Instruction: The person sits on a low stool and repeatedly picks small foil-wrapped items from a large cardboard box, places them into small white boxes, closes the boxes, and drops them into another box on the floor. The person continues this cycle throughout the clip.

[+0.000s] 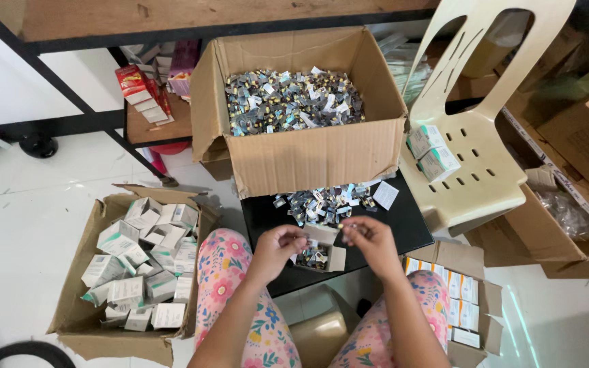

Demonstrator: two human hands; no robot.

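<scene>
Small open carton (323, 249) sits between our two hands at the near edge of the black surface (414, 228), just above our knees. Its flaps stand up and a heap of tiny shiny packets shows inside. Our left hand (277, 247) curls at the carton's left side, fingers bent in toward it; the grip looks narrow, pinched at the carton's edge, though we cannot tell exactly what the fingertips have. Our right hand (371, 238) is at the carton's upper right corner, thumb and fingers pinched close together on something small and shiny that is too small to make out.

Just beyond the carton, a loose pile of the same silvery packets (325, 201) lies on the black surface, with a white slip (385, 194) at its right end. Behind the pile stands a large cardboard box (308, 153), open at the top and filled with many more of the packets.

On the floor to our left, another cardboard box (80, 300) holds a jumble of small white-and-green cartons. To our right, a lower box (489, 307) holds cartons stood in neat rows. A cream plastic chair (485, 177) stands on the right with two small cartons (432, 151) on its seat. Our legs in flowered trousers (223, 266) frame the near edge.
</scene>
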